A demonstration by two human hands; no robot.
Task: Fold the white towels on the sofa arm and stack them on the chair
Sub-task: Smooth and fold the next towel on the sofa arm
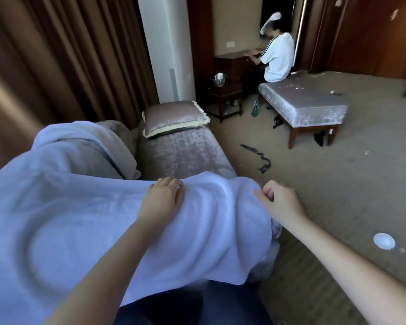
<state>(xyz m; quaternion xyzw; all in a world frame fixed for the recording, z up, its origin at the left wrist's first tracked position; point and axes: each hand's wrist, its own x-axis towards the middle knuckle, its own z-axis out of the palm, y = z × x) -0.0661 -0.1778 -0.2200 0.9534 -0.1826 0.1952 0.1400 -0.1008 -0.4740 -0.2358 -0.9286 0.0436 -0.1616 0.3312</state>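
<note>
A large white towel [85, 221] lies spread over the sofa arm in front of me, its near edge hanging toward my legs. My left hand [162, 200] rests on its far edge, fingers curled down onto the cloth. My right hand [277, 200] pinches the towel's right corner between thumb and fingers. Another white towel [73, 144] lies crumpled over the sofa back at the left. No chair for stacking is plainly identifiable.
The mauve sofa seat [185, 153] with a cushion [174, 118] lies beyond the towel. A padded bench [305, 104] stands on the carpet at right, a person [277, 59] seated at its far end. Black scraps [258, 158] and a white lid [384, 240] litter the floor.
</note>
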